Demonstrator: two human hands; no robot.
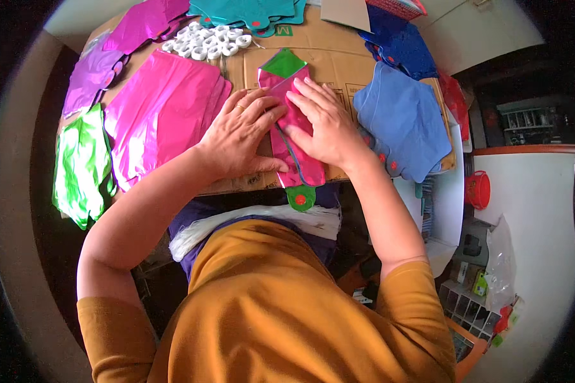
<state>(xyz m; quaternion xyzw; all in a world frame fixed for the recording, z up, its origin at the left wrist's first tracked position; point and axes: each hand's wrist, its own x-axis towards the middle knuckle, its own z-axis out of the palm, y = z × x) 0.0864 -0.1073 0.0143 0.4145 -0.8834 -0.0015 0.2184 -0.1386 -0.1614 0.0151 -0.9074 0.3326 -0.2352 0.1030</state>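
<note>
Directly before me, a shiny pink foil piece [307, 167] lies folded into a narrow upright strip on cardboard. Green foil [283, 63] shows at its far end, and a green tab with a red dot [301, 198] hangs over the near edge. My left hand [239, 131] rests on the strip's left side, fingers stretched forward and thumb toward the near end. Flat across its right side, my right hand [322, 121] presses with fingers extended. Both hands are open, touching the foil without gripping it. A dark line runs along the fold between them.
Pink foil sheets [160, 115] lie left, beside green [83, 163] and purple ones [92, 76]. Teal foil [249, 13] and white coiled rings [204, 41] sit at the back. Light-blue [402, 118] and dark-blue foil [399, 41] lie right. White strands [255, 226] cross my lap.
</note>
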